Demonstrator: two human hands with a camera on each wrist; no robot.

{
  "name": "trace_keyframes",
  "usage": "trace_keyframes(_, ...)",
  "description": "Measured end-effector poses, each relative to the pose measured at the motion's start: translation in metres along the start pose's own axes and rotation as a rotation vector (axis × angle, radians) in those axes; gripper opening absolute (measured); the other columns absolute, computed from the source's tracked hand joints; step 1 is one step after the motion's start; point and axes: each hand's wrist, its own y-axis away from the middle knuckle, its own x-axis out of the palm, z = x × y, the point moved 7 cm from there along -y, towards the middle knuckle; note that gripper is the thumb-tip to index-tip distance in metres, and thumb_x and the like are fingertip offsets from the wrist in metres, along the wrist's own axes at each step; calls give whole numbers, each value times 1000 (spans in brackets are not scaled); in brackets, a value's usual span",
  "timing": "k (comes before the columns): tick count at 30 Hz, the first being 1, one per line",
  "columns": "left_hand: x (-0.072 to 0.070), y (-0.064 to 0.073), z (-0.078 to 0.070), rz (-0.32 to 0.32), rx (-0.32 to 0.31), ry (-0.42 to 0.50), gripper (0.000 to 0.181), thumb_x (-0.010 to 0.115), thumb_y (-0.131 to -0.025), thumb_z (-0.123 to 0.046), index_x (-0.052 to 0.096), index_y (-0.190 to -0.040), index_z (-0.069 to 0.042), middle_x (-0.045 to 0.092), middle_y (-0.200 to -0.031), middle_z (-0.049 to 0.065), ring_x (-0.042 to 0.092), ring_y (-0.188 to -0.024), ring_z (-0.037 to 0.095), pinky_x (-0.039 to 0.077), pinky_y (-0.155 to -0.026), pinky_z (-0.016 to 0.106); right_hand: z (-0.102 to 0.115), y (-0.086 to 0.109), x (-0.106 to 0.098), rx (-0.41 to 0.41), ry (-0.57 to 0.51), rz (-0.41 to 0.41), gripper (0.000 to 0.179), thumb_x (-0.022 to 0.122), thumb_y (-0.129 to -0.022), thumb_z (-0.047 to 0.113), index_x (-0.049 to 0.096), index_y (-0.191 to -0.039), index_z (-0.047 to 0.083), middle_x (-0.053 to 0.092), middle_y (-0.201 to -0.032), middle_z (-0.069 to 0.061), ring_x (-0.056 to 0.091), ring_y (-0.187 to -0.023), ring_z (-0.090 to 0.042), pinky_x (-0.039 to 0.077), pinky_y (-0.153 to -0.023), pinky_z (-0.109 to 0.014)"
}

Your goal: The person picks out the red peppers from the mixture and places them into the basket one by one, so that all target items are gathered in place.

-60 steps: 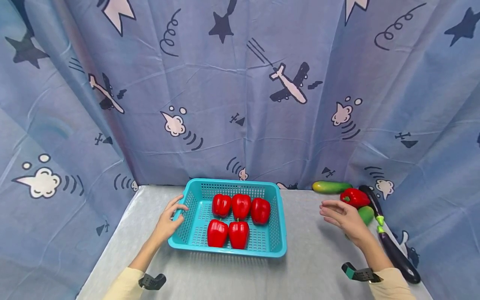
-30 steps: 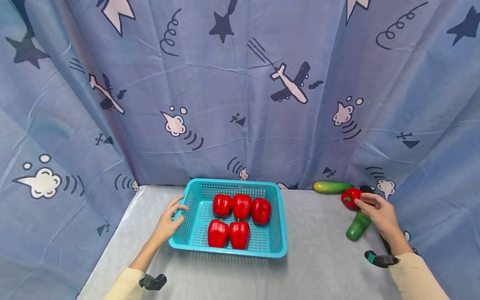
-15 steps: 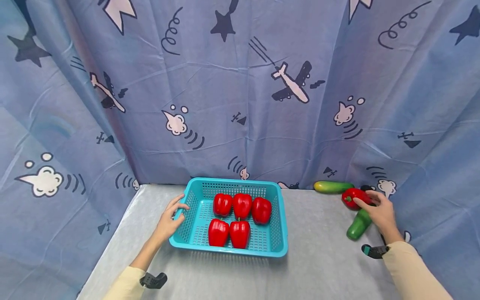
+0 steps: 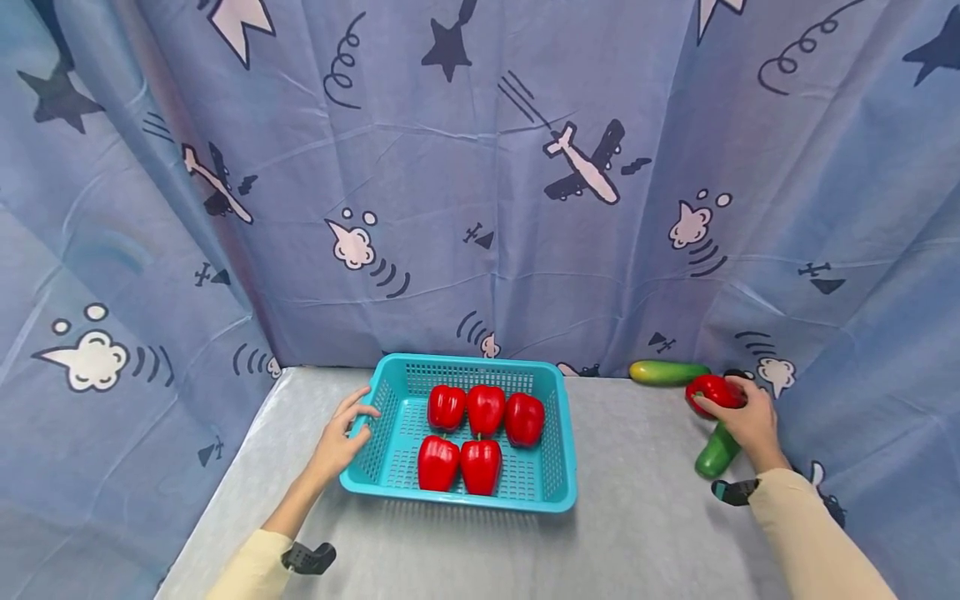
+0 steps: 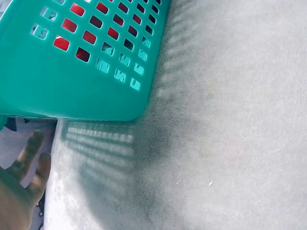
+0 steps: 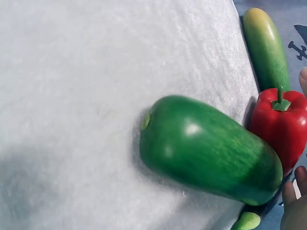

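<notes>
In the head view my right hand (image 4: 756, 423) curves round a red bell pepper (image 4: 712, 393) at the far right, thumb across its front. The right wrist view shows that bell pepper (image 6: 278, 120), stem up, with fingertips (image 6: 289, 192) beside it. A thick green gourd-like vegetable (image 6: 206, 148) lies against it. My left hand (image 4: 333, 450) is at the left rim of a teal plastic basket (image 4: 465, 502), fingers bent loosely over the edge. Several red bell peppers (image 4: 480, 467) are inside the basket. The left wrist view shows fingers (image 5: 42, 172) spread near the basket's corner.
Behind the right-hand pepper lies a yellow-green cucumber (image 4: 670, 372). A bright green stem end (image 6: 248, 221) pokes out below the gourd-like vegetable, beside something dark. The pale table (image 4: 622, 475) ends at a blue patterned curtain (image 4: 487, 208) at the back and sides.
My right hand moved right and away from the basket side to the far-right pepper, then closed in around it. The left hand and the basket have stayed in place.
</notes>
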Motion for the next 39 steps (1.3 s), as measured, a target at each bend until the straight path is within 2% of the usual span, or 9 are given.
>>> trace_keyframes(10, 0, 0, 1, 0, 12, -10, 25, 56, -86, 21, 66, -105, 8, 37, -150, 36, 36, -135, 57, 40, -90, 61, -13, -5, 5, 189, -112, -44, 83, 73, -93, 40, 36, -152, -5, 33, -153, -33, 31, -137, -50, 32, -106, -64)
trace_keyframes(14, 1, 1, 2, -1, 6, -1, 25, 55, -87, 21, 67, -104, 6, 36, -150, 36, 35, -135, 57, 40, -89, 63, -14, -7, 8, 195, -102, -46, 81, 74, -93, 37, 38, -151, -6, 34, -152, -32, 30, -137, -50, 33, -105, -65)
trace_keyframes(19, 1, 2, 1, 4, 1, 11, 24, 55, -87, 21, 66, -105, 10, 35, -151, 36, 34, -135, 57, 38, -90, 70, -21, -7, 9, 232, -81, -51, 78, 73, -93, 35, 39, -151, -6, 33, -153, -33, 28, -138, -51, 33, -104, -66)
trace_keyframes(23, 0, 1, -2, 5, 7, 24, 24, 54, -87, 21, 65, -106, 12, 35, -151, 37, 34, -135, 58, 37, -91, 71, -24, -6, 8, 249, -87, -54, 75, 72, -94, 33, 40, -151, -4, 33, -154, -32, 29, -138, -51, 32, -105, -67)
trace_keyframes(27, 0, 0, -2, 0, 7, 24, 24, 54, -86, 22, 65, -104, 10, 35, -150, 36, 35, -135, 57, 38, -91, 70, -24, -6, 7, 249, -95, -59, 73, 72, -94, 33, 42, -149, -4, 34, -154, -32, 30, -137, -51, 30, -106, -67)
trace_keyframes(32, 1, 0, 0, -2, -1, -1, 25, 55, -86, 20, 66, -104, 7, 37, -151, 33, 35, -136, 56, 40, -91, 63, -25, -7, 7, 266, -86, -53, 75, 72, -94, 36, 41, -150, -3, 31, -155, -33, 29, -137, -52, 31, -105, -67)
trace_keyframes(39, 1, 0, 1, -12, -3, 1, 23, 56, -86, 20, 66, -104, 10, 38, -151, 32, 34, -136, 56, 38, -93, 62, -25, -10, 9, 270, -85, -47, 75, 73, -93, 33, 41, -150, -4, 34, -151, -35, 28, -136, -52, 29, -105, -67)
